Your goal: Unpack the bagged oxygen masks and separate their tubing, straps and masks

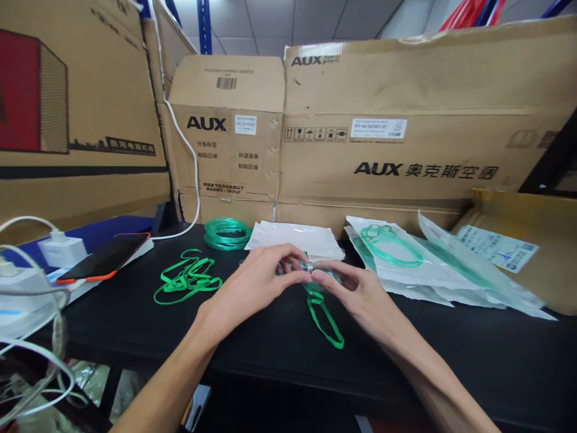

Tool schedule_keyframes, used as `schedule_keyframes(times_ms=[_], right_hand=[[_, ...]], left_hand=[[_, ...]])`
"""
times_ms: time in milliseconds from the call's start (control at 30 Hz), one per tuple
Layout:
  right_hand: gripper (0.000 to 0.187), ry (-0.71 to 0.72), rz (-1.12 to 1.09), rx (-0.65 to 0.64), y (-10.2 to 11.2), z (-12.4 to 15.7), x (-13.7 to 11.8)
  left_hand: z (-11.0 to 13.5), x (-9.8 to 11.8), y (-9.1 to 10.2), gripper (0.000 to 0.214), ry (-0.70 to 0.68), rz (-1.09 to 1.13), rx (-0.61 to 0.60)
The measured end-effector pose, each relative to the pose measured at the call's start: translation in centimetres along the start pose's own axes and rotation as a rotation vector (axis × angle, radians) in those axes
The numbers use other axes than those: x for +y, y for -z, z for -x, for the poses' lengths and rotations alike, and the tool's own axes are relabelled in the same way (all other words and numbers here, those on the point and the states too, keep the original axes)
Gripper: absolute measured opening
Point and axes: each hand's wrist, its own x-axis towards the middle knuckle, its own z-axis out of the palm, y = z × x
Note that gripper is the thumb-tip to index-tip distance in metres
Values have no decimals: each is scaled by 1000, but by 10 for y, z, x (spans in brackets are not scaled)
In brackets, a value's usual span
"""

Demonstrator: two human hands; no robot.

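Observation:
My left hand (259, 278) and my right hand (351, 285) meet over the middle of the black table (135, 325), fingers pinched on a clear green plastic mask piece (311, 270) with a small silver clip. A green elastic strap (325, 317) hangs from it onto the table toward me. To the left lies a loose tangle of green straps (187, 279). A coil of green tubing (226, 233) sits behind it.
Sealed clear bags (406, 264) holding green tubing lie at the right, a flat white bag stack (297, 239) behind my hands. A phone (108, 257), chargers and white cables (31, 337) crowd the left edge. Large AUX cardboard boxes (406, 138) wall the back.

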Motion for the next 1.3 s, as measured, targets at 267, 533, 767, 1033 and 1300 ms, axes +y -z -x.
schedule_keyframes(times_ms=[267, 533, 767, 1033, 1300], right_hand=[[34, 45, -96, 75, 3, 0, -2], [30, 84, -133, 89, 3, 0, 2], [28, 36, -181, 16, 2, 1, -3], [36, -29, -311, 91, 5, 2, -4], [48, 10, 27, 118, 15, 3, -7]], left_hand=[[0, 6, -2, 33, 111, 107, 45], [-2, 10, 0, 37, 39, 136, -35], [0, 10, 0, 39, 15, 92, -106], [1, 16, -5, 33, -18, 79, -163], [1, 13, -5, 32, -7, -6, -149]])
